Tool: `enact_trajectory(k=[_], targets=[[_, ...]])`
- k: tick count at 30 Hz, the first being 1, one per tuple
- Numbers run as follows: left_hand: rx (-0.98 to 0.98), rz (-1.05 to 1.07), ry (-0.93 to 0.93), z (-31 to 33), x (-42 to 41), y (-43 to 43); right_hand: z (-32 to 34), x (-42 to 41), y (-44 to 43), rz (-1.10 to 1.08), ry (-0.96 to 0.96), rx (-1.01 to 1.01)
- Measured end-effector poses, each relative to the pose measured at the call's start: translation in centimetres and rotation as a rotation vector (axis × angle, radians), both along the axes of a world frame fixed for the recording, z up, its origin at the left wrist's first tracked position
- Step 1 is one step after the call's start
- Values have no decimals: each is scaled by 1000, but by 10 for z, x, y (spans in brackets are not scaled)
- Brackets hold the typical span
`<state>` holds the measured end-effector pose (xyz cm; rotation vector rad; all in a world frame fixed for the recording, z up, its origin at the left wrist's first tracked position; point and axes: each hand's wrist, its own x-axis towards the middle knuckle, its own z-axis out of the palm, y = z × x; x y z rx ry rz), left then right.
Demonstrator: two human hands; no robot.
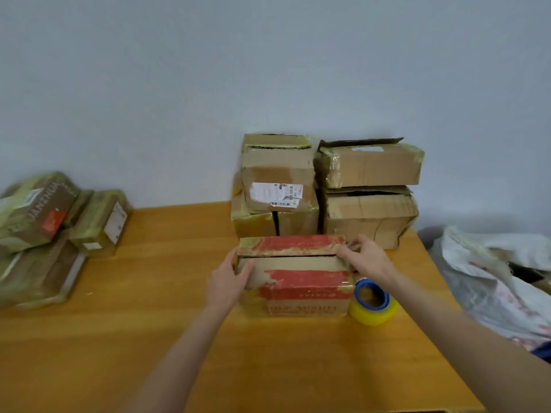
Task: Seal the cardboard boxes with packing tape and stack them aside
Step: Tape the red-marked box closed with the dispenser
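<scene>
1. Red-printed cardboard box (pixel 298 278): lies on the wooden table (pixel 119 338), near centre; its top flaps are folded down, with a dark gap showing between the far flap and the near one.
2. Left hand (pixel 229 281): fingers spread loosely, palm pressed against the left end of the box, thumb lying on the top flap.
3. Right hand (pixel 363 257): fingers curled over the far right corner of the box, pinching the edge of the far flap.
4. Roll of packing tape (pixel 372 302): yellowish, with a blue core, lying flat on the table just beside the right end of the box, below the right wrist.
5. Stacked boxes (pixel 325 186): two piles against the wall, directly behind the box; several top flaps are torn or partly lifted.
6. Taped parcels (pixel 50 231): a heap at the far left edge of the table.
7. White plastic sacks (pixel 492 272): crumpled, to the right of the table.
</scene>
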<state>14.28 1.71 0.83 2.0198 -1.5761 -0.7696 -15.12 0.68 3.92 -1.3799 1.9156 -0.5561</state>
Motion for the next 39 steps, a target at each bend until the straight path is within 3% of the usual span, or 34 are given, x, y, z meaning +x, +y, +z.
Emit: enact_trajectory(k=[4, 8, 11, 13, 15, 20, 26, 33, 36, 39], targets=[[23, 65, -19, 0, -30, 19, -3, -28, 4, 90, -38, -8], [-93, 120, -245, 9, -55, 35, -6, -56, 3, 143, -74, -19], [-255, -79, -433, 17, -77, 39, -22, -84, 0, 78, 126, -20], [-196, -256, -534, 16, -90, 41, -40, -103, 2, 92, 232, 121], [-133, -315, -587, 11, -92, 44, -62, -115, 6, 119, 183, 284], [-115, -332, -614, 4, -81, 41, -96, -122, 6, 90, 76, 381], [-114, -332, -592, 3, -82, 39, -84, -123, 0, -10, 41, 424], [-164, -324, -566, -1, -80, 39, -65, -111, -2, -278, -522, 403], [-129, -352, -570, 2, -77, 38, -58, -109, -1, -257, -491, 398], [-93, -400, -594, 7, -74, 36, -33, -121, 0, -197, -342, 296]])
